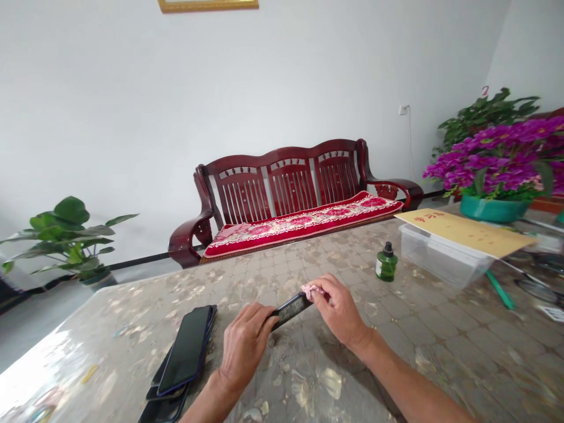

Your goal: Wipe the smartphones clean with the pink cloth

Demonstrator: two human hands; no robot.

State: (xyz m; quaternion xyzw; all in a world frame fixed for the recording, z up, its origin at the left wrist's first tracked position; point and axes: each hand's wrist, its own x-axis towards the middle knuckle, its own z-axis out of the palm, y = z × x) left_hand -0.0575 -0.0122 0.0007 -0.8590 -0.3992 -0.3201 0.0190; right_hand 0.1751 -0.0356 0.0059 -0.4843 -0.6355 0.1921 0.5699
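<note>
A dark smartphone is held up at a slant above the table, seen nearly edge-on. My left hand grips its lower left end between thumb and fingers. At the upper right end my right hand pinches a small pink cloth, pressed against the phone's edge. Left of my left hand lies a loose stack of phones, the top one with its dark screen up. Beyond my right hand stands a small green bottle with a black cap.
A clear plastic box with a yellow paper envelope on top sits at the right. Behind it is a green pot of purple flowers. Glasses lie at the right. A red wooden bench stands beyond the patterned tabletop.
</note>
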